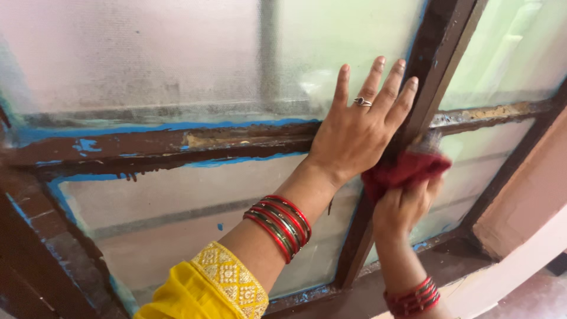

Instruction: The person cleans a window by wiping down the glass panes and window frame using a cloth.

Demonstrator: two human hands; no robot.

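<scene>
1. The right hand (406,204) is closed around a bunched dark red cloth (403,171), pressing it against the upright brown bar (434,71) of the window frame, just above the knuckles.
2. The left hand (361,131) lies flat and open, fingers spread, on the frosted glass (177,53) and the crossbar (153,147), holding nothing; its little finger nearly meets the cloth.
3. Blue paint smears edge the panes.
4. Red bangles (279,227) circle the left wrist above a yellow sleeve (207,289).
</scene>
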